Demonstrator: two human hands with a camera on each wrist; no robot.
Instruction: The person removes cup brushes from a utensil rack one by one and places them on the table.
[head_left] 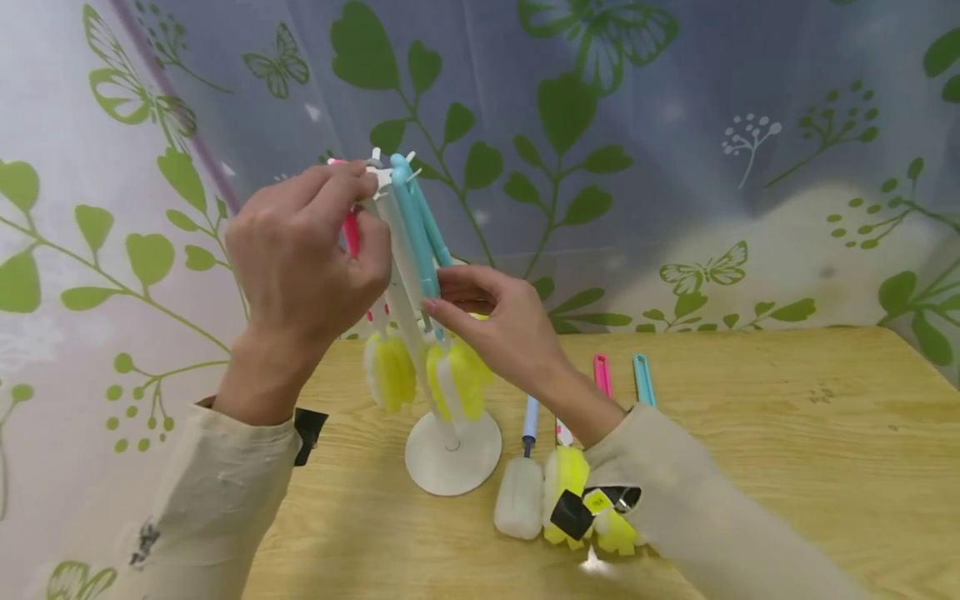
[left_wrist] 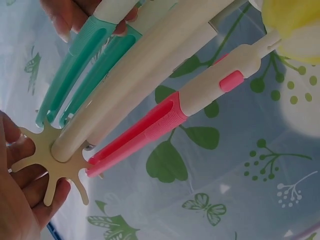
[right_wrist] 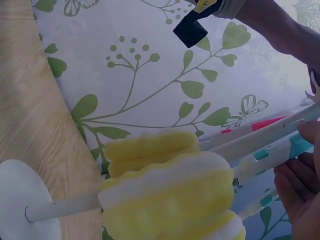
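A white stand has a round base [head_left: 427,467], a pole and a star-shaped hook top [left_wrist: 62,170]. My left hand [head_left: 300,242] grips that top, its fingers curled among the prongs. From the prongs hang two teal-handled sponge brushes [head_left: 412,225] and a pink-handled sponge brush [left_wrist: 137,135]. Low on one teal handle, the thumb and fingers of my right hand [head_left: 510,321] pinch the brush. Yellow-and-white sponge heads [right_wrist: 170,195] hang around the pole, below the hands. The stand leans slightly, its base down by the wooden table [head_left: 360,517].
Right of the base, on the table, lie a brush with a pale blue handle and white sponge [head_left: 519,500], a pink handle [head_left: 602,375], a teal handle [head_left: 642,379] and yellow sponge heads [head_left: 570,475]. Behind hangs a leaf-patterned curtain [head_left: 660,167].
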